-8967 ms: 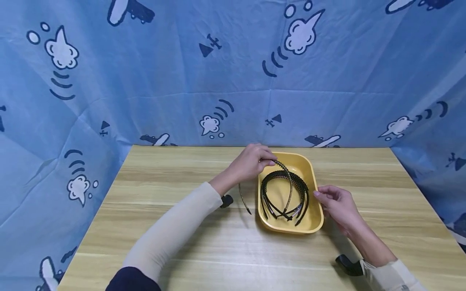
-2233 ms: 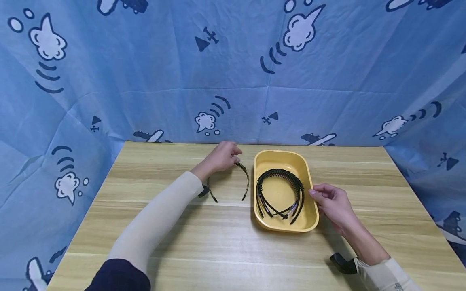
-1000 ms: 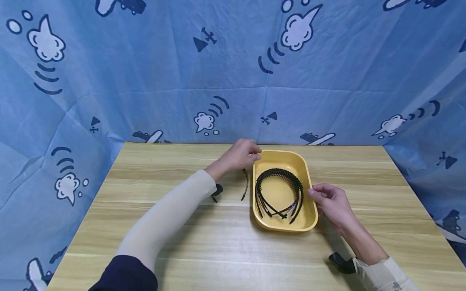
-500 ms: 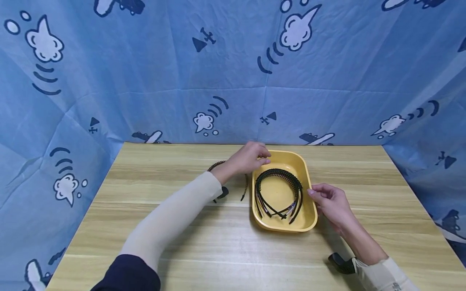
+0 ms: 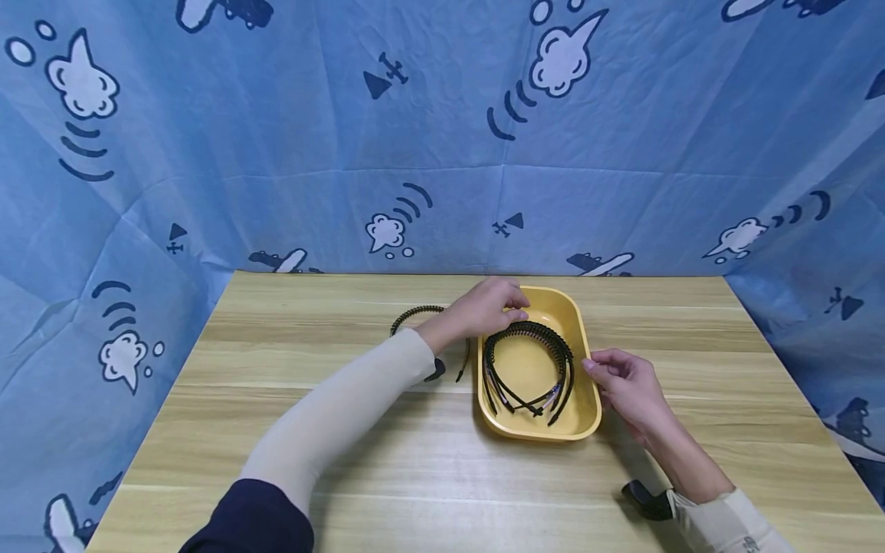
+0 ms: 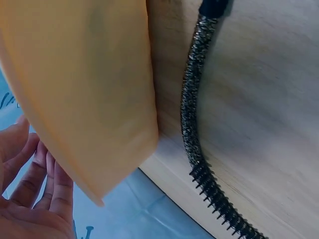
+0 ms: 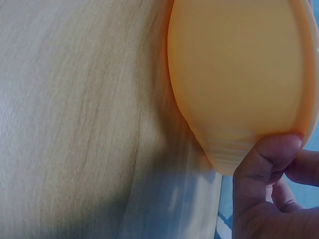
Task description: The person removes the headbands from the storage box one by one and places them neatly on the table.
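Observation:
My left hand point(image 5: 487, 307) reaches over the left rim of a yellow plastic tub point(image 5: 527, 369), its fingers loosely bent at the top of several black toothed headbands point(image 5: 551, 343) lying overlapped inside. The left wrist view shows those fingers point(image 6: 62, 191) spread beyond the tub's edge, with nothing between them. On the table left of the tub lies a single dark, glittery toothed headband point(image 5: 415, 310), partly hidden by my left forearm. My right hand point(image 5: 632, 388) pinches the tub's right rim between thumb and fingers, as the right wrist view shows close up.
A wooden table point(image 5: 429, 476) carries the tub near its back edge. Behind and on both sides hangs a blue curtain point(image 5: 429, 138) with cartoon prints. Black wrist devices point(image 5: 648, 501) sit on the wrists.
Earlier, my left hand lifted the glittery headband from the tub and set it on the table at left. It has let go and moved right, back over the tub. The right hand keeps its hold.

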`<action>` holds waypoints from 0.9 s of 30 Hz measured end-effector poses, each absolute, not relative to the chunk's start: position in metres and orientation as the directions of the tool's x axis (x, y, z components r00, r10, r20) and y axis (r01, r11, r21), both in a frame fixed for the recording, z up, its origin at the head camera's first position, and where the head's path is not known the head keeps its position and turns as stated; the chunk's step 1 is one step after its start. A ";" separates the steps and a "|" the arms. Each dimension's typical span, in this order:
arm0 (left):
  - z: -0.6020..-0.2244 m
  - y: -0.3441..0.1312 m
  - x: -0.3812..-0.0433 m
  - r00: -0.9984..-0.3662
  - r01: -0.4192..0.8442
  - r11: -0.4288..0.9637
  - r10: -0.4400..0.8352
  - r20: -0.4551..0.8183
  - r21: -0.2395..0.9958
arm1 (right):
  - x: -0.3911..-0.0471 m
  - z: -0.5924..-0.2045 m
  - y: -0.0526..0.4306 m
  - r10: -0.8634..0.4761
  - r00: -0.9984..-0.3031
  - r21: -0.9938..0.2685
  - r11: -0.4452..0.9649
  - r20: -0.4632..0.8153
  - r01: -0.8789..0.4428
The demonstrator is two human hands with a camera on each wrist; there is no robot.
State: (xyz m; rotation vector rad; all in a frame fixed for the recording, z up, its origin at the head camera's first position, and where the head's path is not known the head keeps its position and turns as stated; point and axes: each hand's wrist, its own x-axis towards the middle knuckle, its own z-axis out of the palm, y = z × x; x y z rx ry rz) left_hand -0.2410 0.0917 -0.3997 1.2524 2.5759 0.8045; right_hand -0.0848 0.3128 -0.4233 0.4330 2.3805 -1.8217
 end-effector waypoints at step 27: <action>-0.409 0.112 -0.235 -0.577 0.734 0.484 0.814 0.062 0.477 | -0.085 -0.422 0.313 0.157 -0.950 -0.921 0.245 -0.271 0.303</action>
